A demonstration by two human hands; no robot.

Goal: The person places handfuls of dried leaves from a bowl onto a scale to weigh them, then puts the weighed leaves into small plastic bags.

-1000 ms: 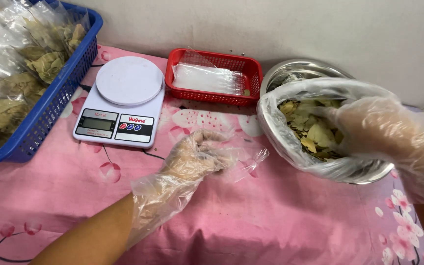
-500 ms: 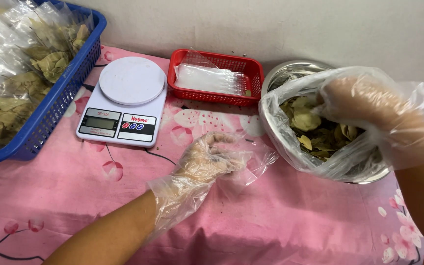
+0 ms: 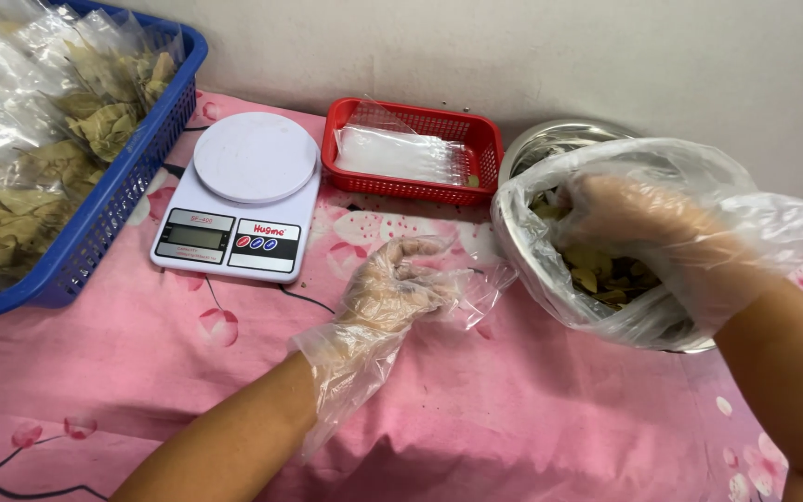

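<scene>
My left hand, in a loose clear plastic glove, rests on the pink flowered cloth and pinches a small clear plastic bag that lies flat beside it. My right hand, also gloved, reaches down into a clear bag-lined steel bowl and closes over dried green-brown leaves. Part of its fingers is hidden among the leaves and the plastic.
A white digital kitchen scale stands left of centre, its round platform bare. Behind it sits a red basket of flat clear bags. A blue basket at the far left holds several sealed bags of leaves. A pale wall runs along the back.
My right hand has lifted from the bowl's right side and moved over to the left, deeper into the leaves. My left hand has shifted slightly right with the small bag.
</scene>
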